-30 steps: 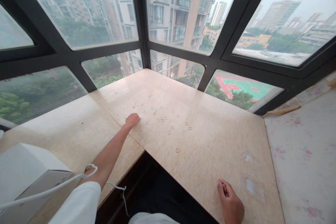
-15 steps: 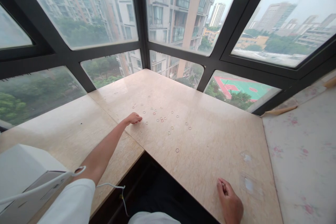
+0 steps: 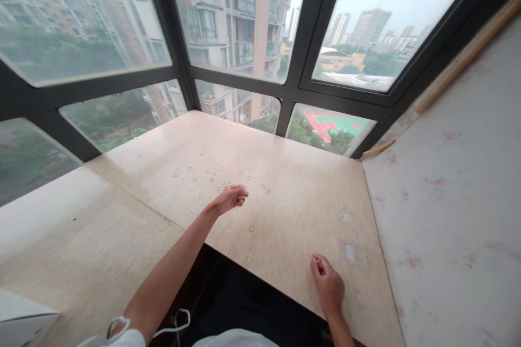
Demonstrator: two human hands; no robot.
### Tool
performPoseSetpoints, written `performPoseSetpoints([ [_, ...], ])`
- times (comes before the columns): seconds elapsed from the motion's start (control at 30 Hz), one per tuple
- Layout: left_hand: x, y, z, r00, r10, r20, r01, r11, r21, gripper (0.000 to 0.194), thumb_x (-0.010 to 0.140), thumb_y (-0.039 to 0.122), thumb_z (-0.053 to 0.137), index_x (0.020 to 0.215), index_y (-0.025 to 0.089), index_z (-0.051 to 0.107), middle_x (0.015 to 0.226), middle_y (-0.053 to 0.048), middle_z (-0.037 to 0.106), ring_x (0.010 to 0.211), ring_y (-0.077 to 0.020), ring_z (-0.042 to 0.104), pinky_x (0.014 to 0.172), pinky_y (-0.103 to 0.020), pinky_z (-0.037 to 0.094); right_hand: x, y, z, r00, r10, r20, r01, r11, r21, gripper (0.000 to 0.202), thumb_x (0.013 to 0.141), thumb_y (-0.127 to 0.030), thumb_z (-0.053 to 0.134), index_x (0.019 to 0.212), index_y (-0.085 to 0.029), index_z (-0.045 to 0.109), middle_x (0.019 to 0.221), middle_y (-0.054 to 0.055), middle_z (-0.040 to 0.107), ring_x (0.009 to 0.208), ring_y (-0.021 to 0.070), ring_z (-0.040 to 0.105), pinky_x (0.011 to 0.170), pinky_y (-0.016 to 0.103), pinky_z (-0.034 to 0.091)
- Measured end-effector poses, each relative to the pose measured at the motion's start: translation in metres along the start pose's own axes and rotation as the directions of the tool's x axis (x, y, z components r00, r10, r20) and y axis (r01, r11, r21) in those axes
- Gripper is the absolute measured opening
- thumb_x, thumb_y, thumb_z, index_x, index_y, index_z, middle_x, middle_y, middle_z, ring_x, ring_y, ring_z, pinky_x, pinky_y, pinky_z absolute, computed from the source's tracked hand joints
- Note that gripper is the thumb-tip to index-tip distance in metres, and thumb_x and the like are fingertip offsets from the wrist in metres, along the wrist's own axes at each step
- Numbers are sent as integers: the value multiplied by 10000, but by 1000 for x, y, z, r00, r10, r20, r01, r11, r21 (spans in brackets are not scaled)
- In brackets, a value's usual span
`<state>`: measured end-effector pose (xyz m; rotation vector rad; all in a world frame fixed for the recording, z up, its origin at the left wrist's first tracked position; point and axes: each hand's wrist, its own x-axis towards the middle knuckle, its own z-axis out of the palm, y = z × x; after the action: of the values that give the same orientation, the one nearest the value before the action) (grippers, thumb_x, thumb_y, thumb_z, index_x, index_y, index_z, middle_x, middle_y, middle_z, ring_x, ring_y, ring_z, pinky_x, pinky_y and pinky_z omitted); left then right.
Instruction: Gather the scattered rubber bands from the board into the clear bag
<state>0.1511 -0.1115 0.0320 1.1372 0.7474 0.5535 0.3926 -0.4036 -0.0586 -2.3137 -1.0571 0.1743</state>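
Observation:
Several small thin rings lie scattered on the marble-patterned counter (image 3: pixel 293 244), among them a reddish ring (image 3: pixel 211 179) and a lone ring (image 3: pixel 251 229) nearer the front edge. My left hand (image 3: pixel 233 198) is over the right part of the group, its fingers pinched together; what they hold, if anything, is too small to make out. Near the front edge at the right, my right hand (image 3: pixel 329 282) rests with its fingers curled closed, their inside hidden. Beside it lie a clear plastic packet (image 3: pixel 350 252) and, farther back, a smaller packet (image 3: pixel 345 217).
A white box (image 3: pixel 24 317) stands at the lower left. A white cable (image 3: pixel 183 312) hangs by the counter's front edge. Dark window frames (image 3: pixel 285 95) border the back, and a flowered wall (image 3: pixel 448 217) rises at the right.
The camera view has turned to the right. My left hand has moved rightward over the rings, from their left side. My right hand stays near the packets, still closed.

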Motion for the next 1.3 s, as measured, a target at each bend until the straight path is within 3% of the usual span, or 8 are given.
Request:
performPoseSetpoints([
  [0.17, 13, -26, 89, 973, -70, 220, 71, 997, 3, 193, 653, 259, 720, 714, 133, 587, 704, -22, 626, 454, -31, 433, 440, -184, 266, 1, -3, -3, 999, -37, 3, 36, 992, 118, 466, 861, -498, 377, 921, -175, 708, 711, 75, 710, 627, 206, 654, 582, 261, 444],
  [0.43, 41, -65, 225, 966, -65, 251, -25, 941, 338, 117, 674, 223, 678, 732, 129, 643, 660, -14, 649, 476, -60, 514, 446, -180, 366, 0, 0, -8, 998, -64, 26, 55, 963, 264, 342, 876, -400, 435, 919, -184, 697, 660, 30, 682, 567, 160, 616, 571, 227, 430],
  [0.57, 56, -80, 274, 937, 54, 345, -217, 863, 456, 110, 742, 222, 608, 779, 134, 663, 728, -23, 667, 476, -68, 539, 451, -188, 389, 1, 1, -10, 995, -89, 34, 75, 950, 302, 302, 869, -357, 441, 899, -194, 693, 645, 5, 666, 567, 144, 609, 583, 216, 420],
  [0.67, 64, -90, 292, 917, 133, 376, -345, 738, 581, 129, 777, 223, 573, 802, 162, 684, 765, -16, 680, 500, -81, 556, 502, -209, 416, 1, 2, -12, 994, -100, 50, 78, 942, 326, 302, 872, -355, 432, 893, -196, 688, 619, -6, 647, 549, 139, 595, 581, 217, 417],
  [0.77, 68, -97, 297, 920, 206, 335, -385, 640, 665, 134, 765, 194, 583, 824, 172, 702, 857, -38, 685, 584, -108, 575, 657, -260, 455, 1, 1, -14, 993, -91, 78, 59, 938, 341, 315, 883, -365, 419, 905, -195, 684, 605, -2, 642, 540, 145, 591, 568, 222, 418],
  [0.87, 66, -105, 288, 933, 261, 246, -358, 632, 687, 167, 776, 176, 560, 872, 164, 695, 954, -62, 667, 591, -107, 549, 717, -288, 450, 0, 0, -16, 992, -81, 94, 42, 932, 360, 306, 886, -361, 428, 915, -195, 683, 643, 13, 668, 565, 155, 608, 571, 225, 425],
  [1.07, 52, -119, 238, 939, 342, -46, -223, 705, 673, 143, 784, 158, 519, 842, 167, 649, 890, -44, 653, 589, -110, 533, 681, -277, 442, -1, 0, -14, 991, -110, 71, 81, 942, 324, 327, 893, -375, 430, 879, -190, 699, 635, 22, 669, 563, 155, 609, 567, 217, 431],
  [1.3, 3, -126, 180, 885, 447, -134, -223, 657, 720, 134, 806, 173, 479, 842, 186, 607, 858, -36, 631, 640, -132, 553, 663, -275, 437, -1, 1, -12, 991, -113, 67, 93, 962, 258, 366, 886, -429, 429, 873, -192, 708, 608, 21, 647, 539, 150, 590, 552, 216, 439],
])
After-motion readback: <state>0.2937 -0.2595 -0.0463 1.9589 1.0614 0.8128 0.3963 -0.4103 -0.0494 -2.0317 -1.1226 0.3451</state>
